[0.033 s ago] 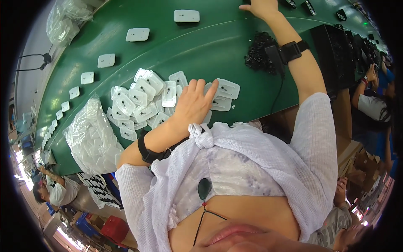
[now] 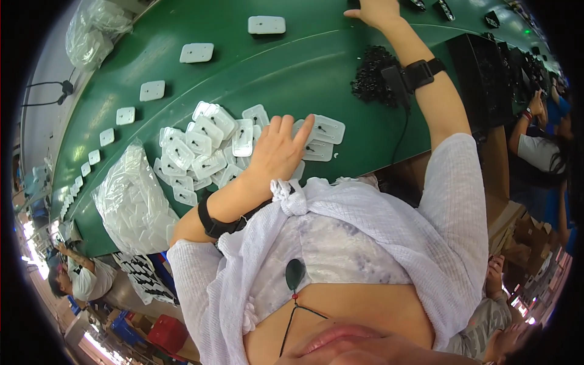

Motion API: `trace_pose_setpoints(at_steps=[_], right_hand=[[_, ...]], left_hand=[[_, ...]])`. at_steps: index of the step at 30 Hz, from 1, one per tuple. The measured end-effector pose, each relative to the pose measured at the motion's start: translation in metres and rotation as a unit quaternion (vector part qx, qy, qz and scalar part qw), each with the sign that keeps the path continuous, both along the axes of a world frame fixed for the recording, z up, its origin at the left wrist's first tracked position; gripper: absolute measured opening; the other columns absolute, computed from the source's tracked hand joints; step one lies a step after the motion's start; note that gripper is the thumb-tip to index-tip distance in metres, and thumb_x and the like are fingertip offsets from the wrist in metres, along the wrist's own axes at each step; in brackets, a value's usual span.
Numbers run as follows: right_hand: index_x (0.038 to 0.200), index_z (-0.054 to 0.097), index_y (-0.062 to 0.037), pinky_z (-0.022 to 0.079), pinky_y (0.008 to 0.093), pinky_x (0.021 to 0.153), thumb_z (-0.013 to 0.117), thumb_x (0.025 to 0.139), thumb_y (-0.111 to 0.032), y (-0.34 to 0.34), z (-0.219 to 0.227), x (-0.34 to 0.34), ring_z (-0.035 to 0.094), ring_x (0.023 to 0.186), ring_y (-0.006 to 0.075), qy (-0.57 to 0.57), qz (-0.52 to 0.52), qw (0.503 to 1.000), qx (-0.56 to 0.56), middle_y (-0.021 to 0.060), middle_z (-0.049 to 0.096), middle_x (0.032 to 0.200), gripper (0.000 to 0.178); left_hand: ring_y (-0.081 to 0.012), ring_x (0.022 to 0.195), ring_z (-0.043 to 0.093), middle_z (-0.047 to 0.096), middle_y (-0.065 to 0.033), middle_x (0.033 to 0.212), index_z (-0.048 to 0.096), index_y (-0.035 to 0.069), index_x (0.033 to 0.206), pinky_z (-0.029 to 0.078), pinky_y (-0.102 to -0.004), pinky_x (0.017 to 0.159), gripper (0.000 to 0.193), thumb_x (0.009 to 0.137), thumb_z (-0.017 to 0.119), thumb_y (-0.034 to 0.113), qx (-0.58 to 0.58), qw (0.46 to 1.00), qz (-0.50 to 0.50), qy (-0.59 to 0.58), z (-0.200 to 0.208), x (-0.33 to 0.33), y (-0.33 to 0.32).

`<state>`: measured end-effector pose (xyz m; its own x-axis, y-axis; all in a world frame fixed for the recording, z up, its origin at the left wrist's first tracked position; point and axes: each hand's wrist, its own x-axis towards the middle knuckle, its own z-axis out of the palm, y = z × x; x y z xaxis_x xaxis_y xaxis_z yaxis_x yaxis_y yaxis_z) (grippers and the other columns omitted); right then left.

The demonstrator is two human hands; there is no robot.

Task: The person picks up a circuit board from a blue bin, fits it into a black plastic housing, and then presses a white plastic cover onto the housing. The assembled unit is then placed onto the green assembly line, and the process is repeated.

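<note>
My left hand (image 2: 277, 149) lies palm down with fingers apart over a heap of white plastic covers (image 2: 207, 135), thin rounded rectangles, each with a small dark mark. Two more white covers (image 2: 328, 129) sit just right of its fingers, partly overlapped. Nothing shows gripped in that hand. At the top edge my right hand (image 2: 376, 13) reaches far over the green table (image 2: 310, 76). Its thumb sticks out to the left beside something dark, while the other fingers are cut off by the frame. Below that forearm is a mound of small black parts (image 2: 374, 76).
White rectangular pieces (image 2: 266, 25) stand in a curved row along the table's far side. A clear bag of white pieces (image 2: 137, 204) rests at the left. A black bin (image 2: 477, 79) stands at the right, with co-workers beyond. More clear plastic (image 2: 91, 36) lies far left.
The row of white pieces has shifted slightly left and nearer along its curve. Both my hands stay in nearly the same places.
</note>
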<state>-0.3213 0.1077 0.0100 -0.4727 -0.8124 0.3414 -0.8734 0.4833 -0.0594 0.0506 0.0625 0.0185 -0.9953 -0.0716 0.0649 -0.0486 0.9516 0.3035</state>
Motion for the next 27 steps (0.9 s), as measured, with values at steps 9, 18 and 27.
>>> trace_pose_setpoints(at_steps=[9,18,27], right_hand=[[0.132,0.044,-0.0109,0.051,0.0449,0.086,0.073,0.075,-0.027,-0.022,-0.026,-0.022,0.059,0.103,0.0372,-0.011,-0.115,0.993,-0.026,0.0174,0.057,0.113,0.066],[0.121,0.056,-0.0093,0.050,0.0307,0.080,0.073,0.082,-0.022,0.003,0.006,0.080,0.062,0.092,0.0168,-0.475,0.068,0.871,-0.107,0.0117,0.063,0.102,0.044],[0.119,0.057,-0.0097,0.048,0.0360,0.091,0.071,0.081,-0.022,0.050,0.013,0.117,0.058,0.105,0.0258,-0.276,0.082,0.957,-0.047,0.0069,0.060,0.111,0.043]], left_hand=[[-0.0386,0.087,0.058,0.050,-0.0207,0.100,0.051,0.011,0.125,0.051,-0.0432,0.078,0.048,0.082,0.071,0.017,0.133,0.986,0.095,0.031,0.013,-0.047,-0.044],[-0.0448,0.083,0.062,0.058,-0.0220,0.103,0.051,0.007,0.115,0.052,-0.0459,0.073,0.036,0.090,0.064,0.029,0.137,0.969,0.205,0.003,-0.012,-0.067,-0.084],[-0.0323,0.117,0.052,0.052,-0.0145,0.131,0.057,0.019,0.128,0.046,-0.0417,0.093,0.046,0.085,0.056,0.004,-0.127,0.989,0.033,0.064,-0.005,-0.054,-0.088]])
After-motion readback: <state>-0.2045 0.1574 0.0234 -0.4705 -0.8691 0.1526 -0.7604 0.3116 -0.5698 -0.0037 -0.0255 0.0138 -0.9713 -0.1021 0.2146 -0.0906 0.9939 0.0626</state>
